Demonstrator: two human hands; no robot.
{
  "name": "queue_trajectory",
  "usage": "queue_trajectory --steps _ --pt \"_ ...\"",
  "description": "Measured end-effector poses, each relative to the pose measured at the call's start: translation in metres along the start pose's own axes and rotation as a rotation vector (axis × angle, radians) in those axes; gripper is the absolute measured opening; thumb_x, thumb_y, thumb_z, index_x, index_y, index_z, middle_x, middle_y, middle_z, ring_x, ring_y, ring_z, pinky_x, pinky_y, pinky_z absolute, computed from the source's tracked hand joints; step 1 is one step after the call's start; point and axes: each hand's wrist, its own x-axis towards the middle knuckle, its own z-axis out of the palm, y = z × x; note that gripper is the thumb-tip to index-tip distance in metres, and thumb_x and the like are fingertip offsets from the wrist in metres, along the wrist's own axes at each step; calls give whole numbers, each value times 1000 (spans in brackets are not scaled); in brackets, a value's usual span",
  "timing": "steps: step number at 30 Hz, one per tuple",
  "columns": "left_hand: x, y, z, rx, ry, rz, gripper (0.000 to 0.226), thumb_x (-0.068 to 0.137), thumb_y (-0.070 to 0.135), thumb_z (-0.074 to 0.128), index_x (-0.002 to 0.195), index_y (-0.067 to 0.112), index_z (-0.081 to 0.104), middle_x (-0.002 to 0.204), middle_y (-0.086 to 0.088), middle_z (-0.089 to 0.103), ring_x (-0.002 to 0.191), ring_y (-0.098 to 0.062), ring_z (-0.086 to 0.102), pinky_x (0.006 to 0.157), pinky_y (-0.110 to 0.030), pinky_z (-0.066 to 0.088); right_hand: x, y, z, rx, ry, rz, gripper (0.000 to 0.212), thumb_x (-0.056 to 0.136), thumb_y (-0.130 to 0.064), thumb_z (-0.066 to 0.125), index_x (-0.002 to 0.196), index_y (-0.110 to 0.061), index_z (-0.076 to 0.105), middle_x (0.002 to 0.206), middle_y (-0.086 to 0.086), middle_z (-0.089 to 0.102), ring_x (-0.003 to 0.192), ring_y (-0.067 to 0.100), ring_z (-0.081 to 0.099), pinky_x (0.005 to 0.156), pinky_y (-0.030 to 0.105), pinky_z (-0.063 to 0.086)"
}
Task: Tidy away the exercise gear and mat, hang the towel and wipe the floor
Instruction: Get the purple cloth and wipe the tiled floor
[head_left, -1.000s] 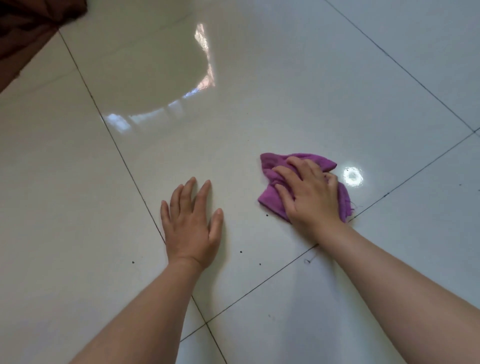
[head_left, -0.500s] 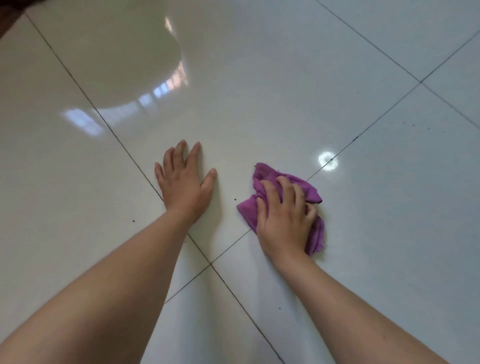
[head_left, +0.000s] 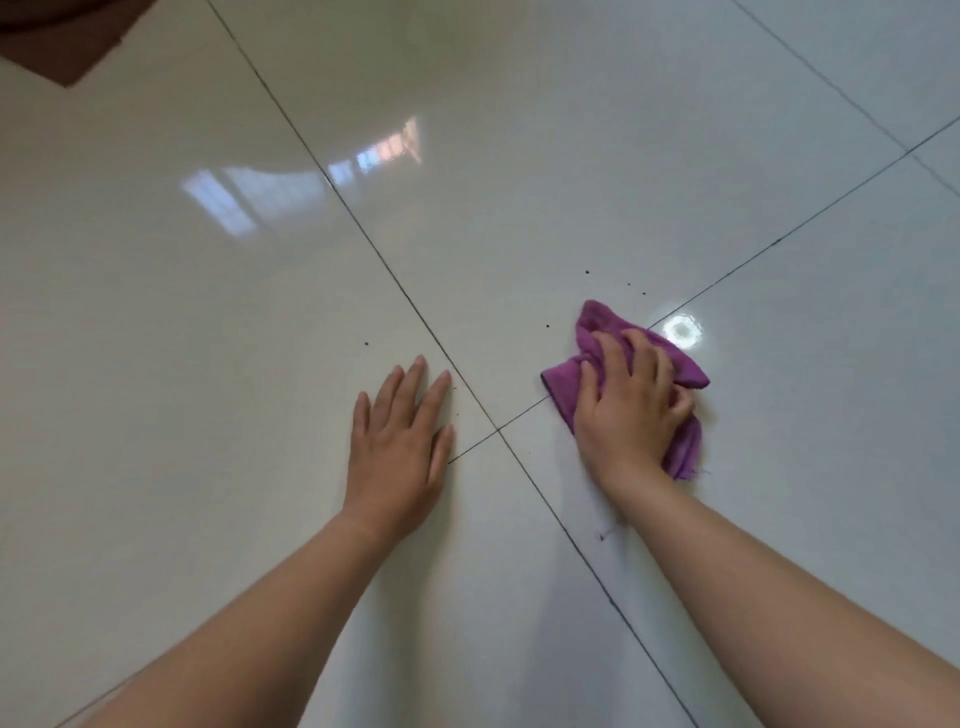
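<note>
A crumpled purple cloth (head_left: 597, 325) lies on the glossy white tiled floor (head_left: 519, 156), right of where two grout lines cross. My right hand (head_left: 631, 402) presses down on the cloth, fingers curled over it. My left hand (head_left: 397, 441) rests flat on the tile to the left of the crossing, fingers spread, holding nothing. No mat, towel or exercise gear is in view.
Small dark specks (head_left: 587, 272) dot the tile just beyond the cloth and near my left fingertips. A dark brown edge of furniture or fabric (head_left: 57, 47) sits at the far top left. Window reflections shine on the floor.
My right hand has slid the purple cloth along the floor across the grout crossing. My left hand stays flat on the tile. The head view has shifted.
</note>
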Motion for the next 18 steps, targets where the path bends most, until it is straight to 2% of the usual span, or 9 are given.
queue_trajectory --steps 3,7,9,12,16,18 --pt "-5 1 2 17 -7 2 57 91 42 15 146 28 22 157 0 14 144 -18 7 113 -41 1 -9 -29 4 0 -53 133 40 95 -35 41 134 -29 42 148 1 31 137 23 21 99 51 20" --pt "-4 0 4 41 7 4 56 92 41 19 146 28 24 156 0 18 142 -17 9 113 -39 3 -47 -21 -5 -32 -162 -64 53 92 -43 37 142 -30 31 152 1 24 139 23 18 100 51 23" --pt "-4 0 6 56 17 13 55 92 40 22 145 28 25 155 -1 21 141 -17 10 112 -38 3 -53 1 -13 -71 -211 -184 60 88 -53 31 144 -30 28 153 0 23 138 21 18 99 46 23" --pt "-4 0 6 52 23 12 54 92 40 22 145 27 27 155 -1 22 142 -18 14 113 -41 7 -47 24 -21 -114 -199 -322 66 83 -62 33 141 -32 31 148 3 33 132 22 26 91 38 20" --pt "-4 1 4 60 19 4 55 92 41 22 144 26 30 155 -2 22 142 -20 15 112 -45 14 -38 19 -14 -105 -192 -365 71 79 -68 34 143 -38 24 151 1 30 136 23 20 95 48 17" --pt "-4 1 3 56 7 -1 55 91 41 21 144 25 30 155 -3 23 142 -21 17 112 -46 15 -38 12 -9 -97 -195 -366 70 78 -68 34 142 -40 27 152 -1 30 136 24 21 95 55 22"
